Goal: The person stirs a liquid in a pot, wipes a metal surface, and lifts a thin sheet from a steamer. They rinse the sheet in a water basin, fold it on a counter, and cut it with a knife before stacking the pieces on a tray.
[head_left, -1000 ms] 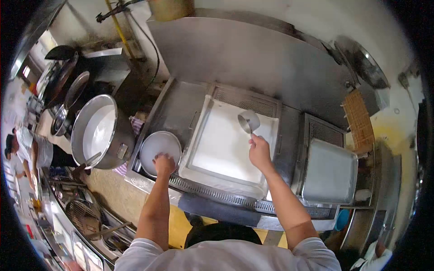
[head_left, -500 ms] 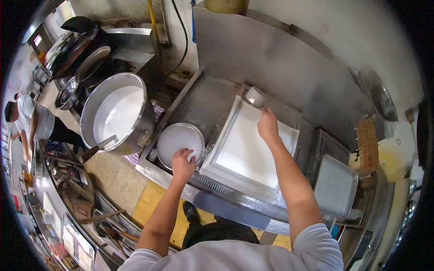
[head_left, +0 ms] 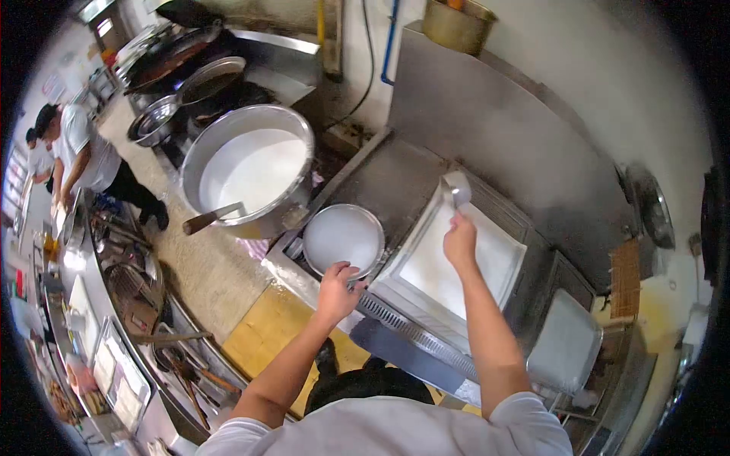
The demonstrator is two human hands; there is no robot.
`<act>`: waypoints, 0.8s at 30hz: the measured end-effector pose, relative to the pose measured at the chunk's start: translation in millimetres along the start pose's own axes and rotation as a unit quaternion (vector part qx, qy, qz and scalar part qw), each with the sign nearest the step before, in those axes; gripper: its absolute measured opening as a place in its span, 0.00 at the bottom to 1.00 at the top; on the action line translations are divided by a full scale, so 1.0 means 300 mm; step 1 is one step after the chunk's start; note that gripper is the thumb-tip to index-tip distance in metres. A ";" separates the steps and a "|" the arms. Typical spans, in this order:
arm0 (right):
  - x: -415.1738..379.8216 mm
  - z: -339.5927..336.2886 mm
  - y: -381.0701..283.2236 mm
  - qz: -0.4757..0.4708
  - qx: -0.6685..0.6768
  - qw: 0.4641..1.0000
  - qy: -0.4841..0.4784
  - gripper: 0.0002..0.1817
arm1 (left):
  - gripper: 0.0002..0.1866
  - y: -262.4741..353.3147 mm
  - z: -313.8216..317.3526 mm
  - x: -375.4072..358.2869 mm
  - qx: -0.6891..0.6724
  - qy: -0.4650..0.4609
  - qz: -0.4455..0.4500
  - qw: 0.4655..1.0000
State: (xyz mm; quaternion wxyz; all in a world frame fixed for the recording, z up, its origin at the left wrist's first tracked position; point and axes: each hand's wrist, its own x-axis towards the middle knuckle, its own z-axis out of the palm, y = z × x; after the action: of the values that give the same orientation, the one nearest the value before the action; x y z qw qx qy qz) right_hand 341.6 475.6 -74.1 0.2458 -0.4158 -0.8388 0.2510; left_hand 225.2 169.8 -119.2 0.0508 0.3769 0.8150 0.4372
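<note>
My right hand is closed round the handle of a metal ladle. The ladle's bowl sits at the far corner of a square tray lined with pale cloth and covered by a smooth white layer. To the left of that tray stands a round metal pan of whitish liquid. My left hand is at the pan's near rim, palm down, fingers apart and slightly bent. Both pan and tray rest on a steel worktop.
A large pot of white liquid stands left, a wooden-handled tool across its rim. Woks are behind it. Another rectangular tray lies right. Two people work far left, one in a white shirt. A brass-coloured pot sits above the backsplash.
The view has turned left, so the worktop and pots appear farther right. The ladle's bowl has tilted upright at the tray's far corner. My left hand has drawn back toward the pan's near rim.
</note>
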 end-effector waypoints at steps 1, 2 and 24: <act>-0.048 0.062 -0.028 -0.010 0.030 0.999 -0.005 0.15 | 0.16 -0.015 -0.015 -0.016 -0.019 -0.012 -0.020 1.000; -0.103 0.132 -0.061 -0.018 0.061 0.998 -0.013 0.14 | 0.16 -0.030 -0.031 -0.038 -0.012 -0.017 -0.024 0.999; -0.806 0.547 -0.292 0.197 0.355 0.750 -0.523 0.13 | 0.12 -0.083 -0.414 -0.631 0.020 0.023 -0.129 0.991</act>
State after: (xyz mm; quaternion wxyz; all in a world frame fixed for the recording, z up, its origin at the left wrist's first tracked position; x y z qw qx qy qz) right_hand 318.3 195.3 -192.2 -0.1560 -0.2583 -0.5863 0.7518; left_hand 294.3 -46.9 -108.4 0.0808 0.2593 0.8665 0.4188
